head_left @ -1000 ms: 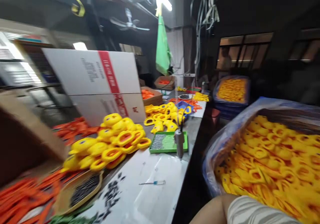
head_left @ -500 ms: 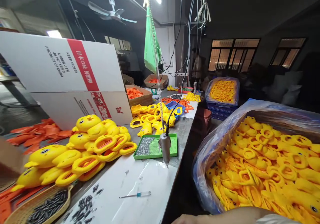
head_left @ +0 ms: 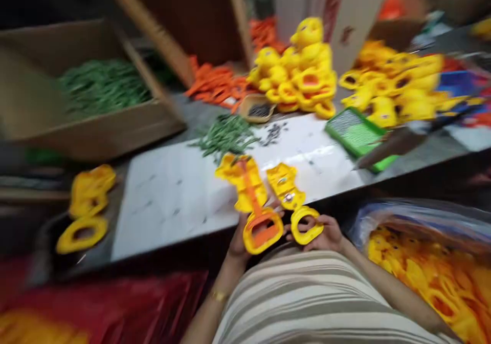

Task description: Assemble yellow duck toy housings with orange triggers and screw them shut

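Observation:
My left hand point(head_left: 240, 234) is closed on a yellow duck shell point(head_left: 251, 180) that has an orange strip point(head_left: 249, 188) lying along its inside, down to the ring-shaped handle. Beside it, my right hand point(head_left: 328, 234) grips the ring handle of a second yellow duck shell half point(head_left: 289, 193), its hollow side facing up. Both pieces are held at the front edge of the table, over the white sheet point(head_left: 169, 195). Just beyond them lie a pile of green strips point(head_left: 228, 136) and scattered small black parts point(head_left: 274, 133).
Yellow ducks point(head_left: 303, 72) are heaped behind a basket of black parts point(head_left: 260, 110). A green tray point(head_left: 356, 134) and a hanging tool point(head_left: 395, 144) are to the right. A box of green strips point(head_left: 95, 136) stands left. A lined bin point(head_left: 368, 216) of ducks is at lower right.
The view has swung left and down. Both hands now show, each with a yellow duck piece; before, only part of one hand and arm showed at the bottom edge.

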Demonstrator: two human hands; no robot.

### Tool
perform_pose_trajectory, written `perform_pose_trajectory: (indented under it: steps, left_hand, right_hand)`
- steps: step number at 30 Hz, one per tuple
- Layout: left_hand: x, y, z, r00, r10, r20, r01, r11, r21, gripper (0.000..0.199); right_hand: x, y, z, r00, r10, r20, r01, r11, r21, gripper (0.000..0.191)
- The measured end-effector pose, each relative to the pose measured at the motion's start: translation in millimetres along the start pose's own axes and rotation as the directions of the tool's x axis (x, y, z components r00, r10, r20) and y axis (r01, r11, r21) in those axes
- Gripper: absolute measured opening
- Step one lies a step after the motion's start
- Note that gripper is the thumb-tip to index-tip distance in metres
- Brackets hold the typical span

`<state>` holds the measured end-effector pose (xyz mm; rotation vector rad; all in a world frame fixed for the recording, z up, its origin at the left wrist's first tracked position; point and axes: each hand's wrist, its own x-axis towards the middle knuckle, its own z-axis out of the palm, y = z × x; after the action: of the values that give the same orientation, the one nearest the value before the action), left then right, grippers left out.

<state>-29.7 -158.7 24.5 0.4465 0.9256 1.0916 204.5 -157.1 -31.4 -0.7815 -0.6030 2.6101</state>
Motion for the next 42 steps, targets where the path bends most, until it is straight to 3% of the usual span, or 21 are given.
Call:
perform_pose_trajectory:
  steps: [2,4,7,10,16,21,27,30,34,36,39,42]
  left_hand:
    - [-20.5,-11.8,-14.8,0.995,-0.098,-0.002,0.096,0.985,-0.141,0.066]
    - [-24.2,-19.4,-19.9,0.993,-0.112,0.03,0.116,0.963,-0.242,0.074]
    - [-19.9,-24.4,-17.8,0.995,-0.099,0.018,0.1,0.948,-0.302,0.071]
    - [-19.2,-25.2,-12.2,0.992,-0.122,-0.033,0.104,0.934,-0.342,0.065]
    - [-16.6,-24.0,-7.1,0.99,-0.098,-0.098,0.054,0.925,-0.376,0.062]
    - [-3.0,-23.3,-2.7,0.993,-0.004,-0.119,-0.039,0.93,-0.365,0.077]
    - [11.2,-22.2,5.1,0.971,0.134,-0.199,-0.198,0.916,-0.349,0.081]
    - [15.6,-23.0,6.3,0.962,0.16,-0.221,-0.231,0.908,-0.349,0.08]
    - [21.7,-26.3,6.8,0.965,0.133,-0.227,-0.219,0.883,-0.415,0.086]
    - [25.4,-28.4,8.2,0.967,0.109,-0.231,-0.206,0.868,-0.451,0.089]
    - [31.4,-31.3,11.4,0.964,0.102,-0.246,-0.216,0.839,-0.499,0.088]
    - [36.3,-32.3,14.8,0.965,0.122,-0.232,-0.229,0.823,-0.519,0.089]
  right_hand:
    - [3.3,-2.0,-6.1,0.999,0.054,0.009,-0.054,0.994,0.091,0.065]
    - [6.0,-3.6,-7.6,0.994,0.086,-0.065,-0.076,0.986,0.151,0.073]
    - [4.8,-5.7,-4.6,0.982,0.114,-0.15,-0.094,0.986,0.135,0.078]
    - [0.7,-7.9,-1.0,0.988,0.086,-0.126,-0.081,0.996,0.042,0.075]
    - [-6.8,-19.3,15.3,0.977,-0.139,-0.164,0.108,0.976,-0.19,0.078]
    - [4.3,-34.7,36.3,0.906,-0.35,-0.237,0.213,0.862,-0.461,0.092]
    - [33.3,-42.0,50.2,0.848,-0.483,-0.22,0.303,0.781,-0.546,0.083]
    - [44.6,-41.6,54.2,0.779,-0.588,-0.219,0.317,0.67,-0.671,0.077]
    - [56.3,-37.8,55.0,0.621,-0.776,-0.11,0.359,0.407,-0.84,0.071]
    - [62.1,-36.2,54.7,0.567,-0.822,-0.05,0.4,0.328,-0.856,0.07]
    - [69.5,-36.1,55.2,0.528,-0.849,0.005,0.399,0.242,-0.885,0.069]
    - [73.0,-37.4,57.3,0.504,-0.862,0.059,0.307,0.115,-0.945,0.069]
